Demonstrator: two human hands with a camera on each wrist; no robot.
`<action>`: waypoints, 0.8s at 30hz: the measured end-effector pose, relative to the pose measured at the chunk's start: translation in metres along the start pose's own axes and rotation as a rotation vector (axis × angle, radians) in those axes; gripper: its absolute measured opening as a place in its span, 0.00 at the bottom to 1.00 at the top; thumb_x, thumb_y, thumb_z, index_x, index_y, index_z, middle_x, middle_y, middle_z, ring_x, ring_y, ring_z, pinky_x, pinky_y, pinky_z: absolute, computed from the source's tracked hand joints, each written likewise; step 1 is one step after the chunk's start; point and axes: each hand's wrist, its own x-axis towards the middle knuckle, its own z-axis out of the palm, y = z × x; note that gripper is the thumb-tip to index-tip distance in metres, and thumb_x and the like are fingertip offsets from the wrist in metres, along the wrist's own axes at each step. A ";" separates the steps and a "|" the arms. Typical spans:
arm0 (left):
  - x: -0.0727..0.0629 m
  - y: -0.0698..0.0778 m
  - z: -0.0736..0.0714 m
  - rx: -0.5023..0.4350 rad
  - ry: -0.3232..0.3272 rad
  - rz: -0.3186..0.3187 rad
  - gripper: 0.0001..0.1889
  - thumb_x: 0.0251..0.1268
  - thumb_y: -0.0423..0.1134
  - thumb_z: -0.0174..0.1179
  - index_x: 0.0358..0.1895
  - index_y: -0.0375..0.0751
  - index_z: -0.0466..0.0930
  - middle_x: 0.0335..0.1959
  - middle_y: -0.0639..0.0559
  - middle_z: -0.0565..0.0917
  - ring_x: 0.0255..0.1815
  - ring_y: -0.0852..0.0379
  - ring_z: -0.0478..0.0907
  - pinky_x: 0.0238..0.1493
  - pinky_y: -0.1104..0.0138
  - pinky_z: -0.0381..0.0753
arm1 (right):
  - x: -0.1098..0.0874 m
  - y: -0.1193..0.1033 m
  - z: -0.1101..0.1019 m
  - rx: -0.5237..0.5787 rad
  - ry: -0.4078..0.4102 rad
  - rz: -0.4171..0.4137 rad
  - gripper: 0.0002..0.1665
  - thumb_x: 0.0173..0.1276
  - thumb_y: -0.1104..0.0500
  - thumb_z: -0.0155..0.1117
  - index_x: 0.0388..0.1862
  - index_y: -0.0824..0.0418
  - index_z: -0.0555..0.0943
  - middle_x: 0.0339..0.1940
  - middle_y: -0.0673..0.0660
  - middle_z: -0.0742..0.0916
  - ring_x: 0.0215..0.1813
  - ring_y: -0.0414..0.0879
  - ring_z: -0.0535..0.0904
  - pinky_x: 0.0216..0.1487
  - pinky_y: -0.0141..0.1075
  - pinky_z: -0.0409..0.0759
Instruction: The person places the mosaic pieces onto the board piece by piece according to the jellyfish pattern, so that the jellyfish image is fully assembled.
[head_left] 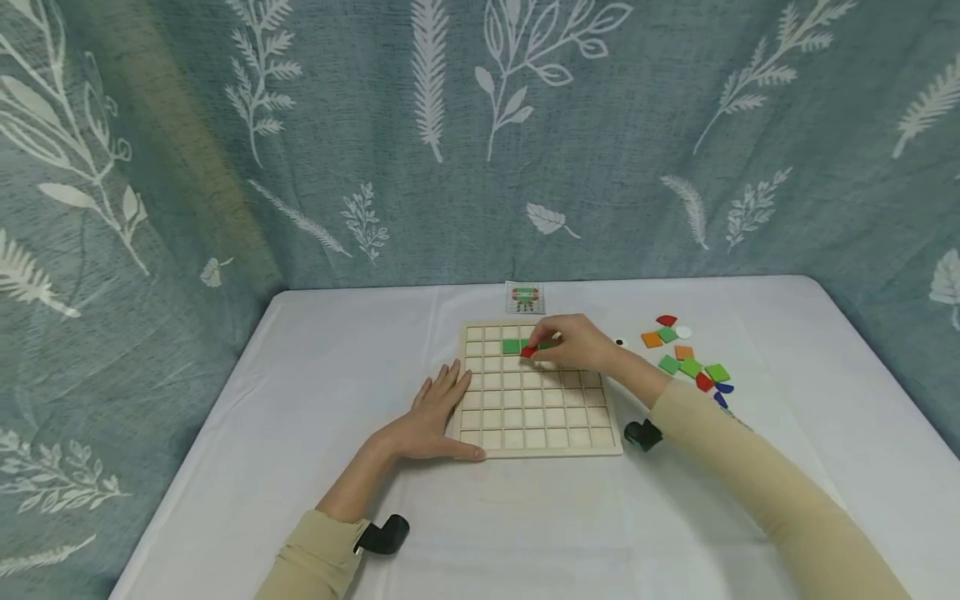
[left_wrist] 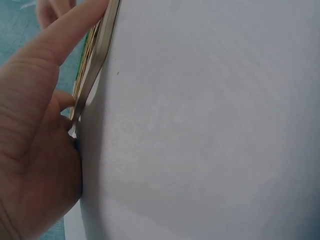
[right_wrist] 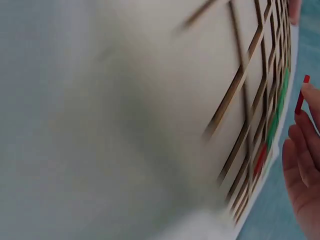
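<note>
A wooden grid board [head_left: 535, 417] lies on the table, with green square tiles [head_left: 512, 347] in a row near its far side. My right hand [head_left: 573, 342] is over that row and pinches a red tile [head_left: 528, 352] between thumb and fingertips. In the right wrist view the pinched red tile [right_wrist: 302, 96] is held on edge above the board, and another red tile [right_wrist: 260, 159] lies on the grid beside the green ones. My left hand [head_left: 431, 421] rests at the board's near left corner, fingers spread and straight, thumb along the front edge.
Loose orange, green, red, blue and white pieces, including a green tile [head_left: 717, 372], lie right of the board. A small pattern card [head_left: 525, 298] lies behind it. A white cloth covers the table [head_left: 315, 358]; a leaf-print curtain [head_left: 420, 217] hangs behind.
</note>
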 end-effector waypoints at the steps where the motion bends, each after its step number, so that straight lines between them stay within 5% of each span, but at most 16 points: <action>1: 0.000 -0.001 0.000 -0.004 0.003 0.005 0.64 0.49 0.60 0.72 0.79 0.37 0.37 0.79 0.42 0.30 0.78 0.47 0.24 0.74 0.51 0.26 | 0.008 -0.004 0.005 -0.006 -0.011 -0.006 0.08 0.63 0.60 0.71 0.41 0.57 0.84 0.40 0.51 0.86 0.45 0.48 0.82 0.45 0.37 0.82; 9: 0.000 -0.005 0.001 -0.019 -0.003 0.014 0.63 0.50 0.60 0.72 0.79 0.38 0.37 0.79 0.44 0.29 0.78 0.48 0.23 0.74 0.52 0.25 | 0.047 -0.022 0.024 -0.062 -0.069 0.022 0.06 0.65 0.61 0.69 0.41 0.58 0.84 0.41 0.52 0.86 0.48 0.49 0.81 0.48 0.39 0.80; 24: 0.000 -0.003 0.000 -0.013 -0.003 0.005 0.63 0.50 0.60 0.72 0.79 0.38 0.37 0.79 0.44 0.30 0.78 0.48 0.24 0.74 0.51 0.26 | 0.049 -0.020 0.029 -0.151 -0.078 -0.086 0.13 0.68 0.61 0.66 0.51 0.62 0.86 0.50 0.58 0.86 0.55 0.53 0.80 0.60 0.46 0.75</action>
